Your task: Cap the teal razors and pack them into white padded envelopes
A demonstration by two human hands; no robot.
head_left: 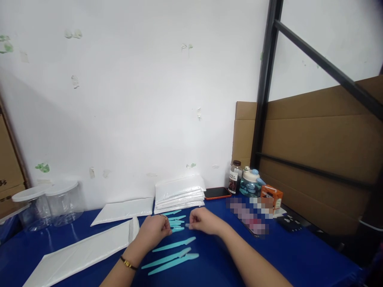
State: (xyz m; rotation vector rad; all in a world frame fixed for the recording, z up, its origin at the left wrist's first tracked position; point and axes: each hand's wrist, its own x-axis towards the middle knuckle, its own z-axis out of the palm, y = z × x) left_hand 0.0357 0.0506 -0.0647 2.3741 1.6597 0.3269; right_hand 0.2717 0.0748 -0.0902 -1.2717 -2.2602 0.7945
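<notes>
My left hand (153, 231), with a bracelet on its wrist, is closed in a pinch over the table. A teal eyebrow razor (178, 229) sticks out to the right from its fingertips. My right hand (204, 221) faces it a short gap away, also pinched, with a small translucent piece (187, 225) like a blade cap at its fingertips. Several more teal razors (178, 218) lie beyond the hands, partly covered by my left fingers. Nearer to me, 3 razors lie at a slant: one alone (174, 244) and two close together (173, 264).
White padded mailers (179, 193) are stacked by the wall; one (124, 210) lies beside them and an open-flapped one (80, 251) at left. Clear tubs (64, 203) stand far left. A phone (218, 193), bottle (234, 179), jug (250, 185) and orange box (271, 195) stand at right.
</notes>
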